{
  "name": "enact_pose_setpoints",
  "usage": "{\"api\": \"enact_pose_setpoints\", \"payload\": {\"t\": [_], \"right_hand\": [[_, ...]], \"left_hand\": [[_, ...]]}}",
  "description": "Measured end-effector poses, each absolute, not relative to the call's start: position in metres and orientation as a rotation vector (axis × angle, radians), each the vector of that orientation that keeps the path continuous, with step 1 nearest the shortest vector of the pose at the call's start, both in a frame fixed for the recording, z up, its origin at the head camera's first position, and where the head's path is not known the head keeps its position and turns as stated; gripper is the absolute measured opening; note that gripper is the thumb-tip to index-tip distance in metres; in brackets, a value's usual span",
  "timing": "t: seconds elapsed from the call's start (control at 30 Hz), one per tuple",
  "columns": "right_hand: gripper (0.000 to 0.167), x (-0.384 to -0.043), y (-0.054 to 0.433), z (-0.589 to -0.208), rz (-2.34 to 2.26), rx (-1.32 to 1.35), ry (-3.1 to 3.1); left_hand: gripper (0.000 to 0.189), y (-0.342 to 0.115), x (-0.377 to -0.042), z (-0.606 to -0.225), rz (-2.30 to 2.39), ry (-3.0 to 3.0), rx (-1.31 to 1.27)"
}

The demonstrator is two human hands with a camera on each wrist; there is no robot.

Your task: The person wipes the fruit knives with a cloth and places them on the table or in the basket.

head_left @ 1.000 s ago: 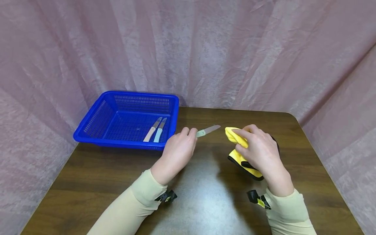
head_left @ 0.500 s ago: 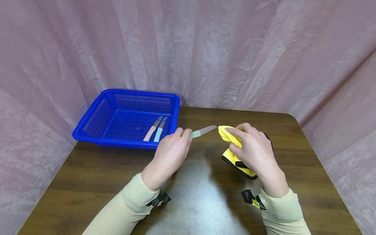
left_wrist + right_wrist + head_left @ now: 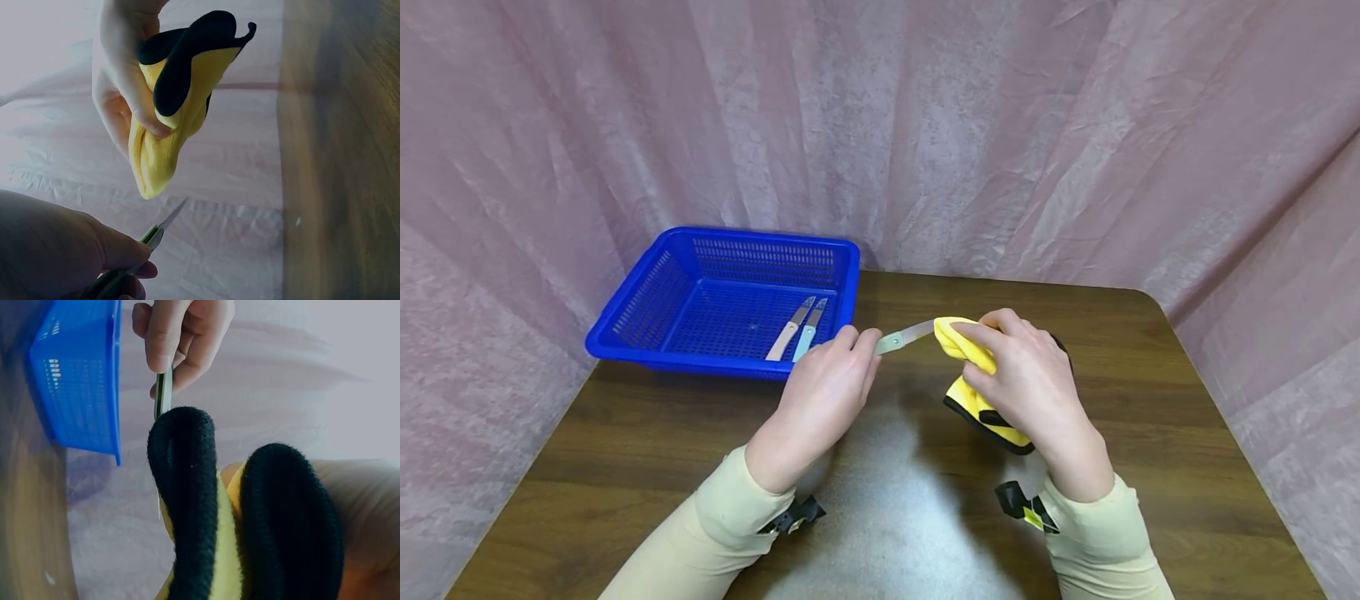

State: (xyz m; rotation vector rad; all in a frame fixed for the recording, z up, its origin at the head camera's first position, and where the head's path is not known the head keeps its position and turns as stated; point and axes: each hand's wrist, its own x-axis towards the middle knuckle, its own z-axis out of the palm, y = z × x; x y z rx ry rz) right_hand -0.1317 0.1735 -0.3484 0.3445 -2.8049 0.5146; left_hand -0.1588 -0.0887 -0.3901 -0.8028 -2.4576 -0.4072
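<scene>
My left hand [image 3: 827,379] grips a small knife by its pale green handle [image 3: 891,342], its blade [image 3: 917,332] pointing right. Bunched in my right hand [image 3: 1030,379] is a yellow cloth [image 3: 958,340] with black edging, pinched between thumb and fingers. In the head view the cloth's front fold overlaps the blade tip. Seen from the left wrist, the blade [image 3: 175,214] stands just below the cloth [image 3: 159,162], with a small gap. The right wrist view has the black edging [image 3: 184,481] close up, hiding most of the blade.
A blue plastic basket [image 3: 722,364] stands at the back left of the wooden table [image 3: 1150,400]. Inside it lie a knife with a pink handle [image 3: 782,342] and one with a light blue handle [image 3: 805,342]. A pink curtain [image 3: 925,142] hangs behind the table.
Both hands have shifted left in the head view, the right one farther. The gap between cloth and blade tip has closed in that view. Knife and cloth stay held.
</scene>
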Motion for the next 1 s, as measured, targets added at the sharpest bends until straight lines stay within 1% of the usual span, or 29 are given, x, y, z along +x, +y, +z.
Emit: {"api": "enact_pose_setpoints", "payload": {"t": [0.47, 1.0], "right_hand": [[0.054, -0.134, 0.165, -0.346, 0.53, 0.388, -2.758], [0.054, -0.124, 0.157, -0.343, 0.503, 0.437, -2.681]], "left_hand": [[0.029, -0.091, -0.156, -0.384, -0.403, -2.494, -0.792], [0.03, -0.09, -0.151, -0.374, -0.424, -2.495, -0.813]]}}
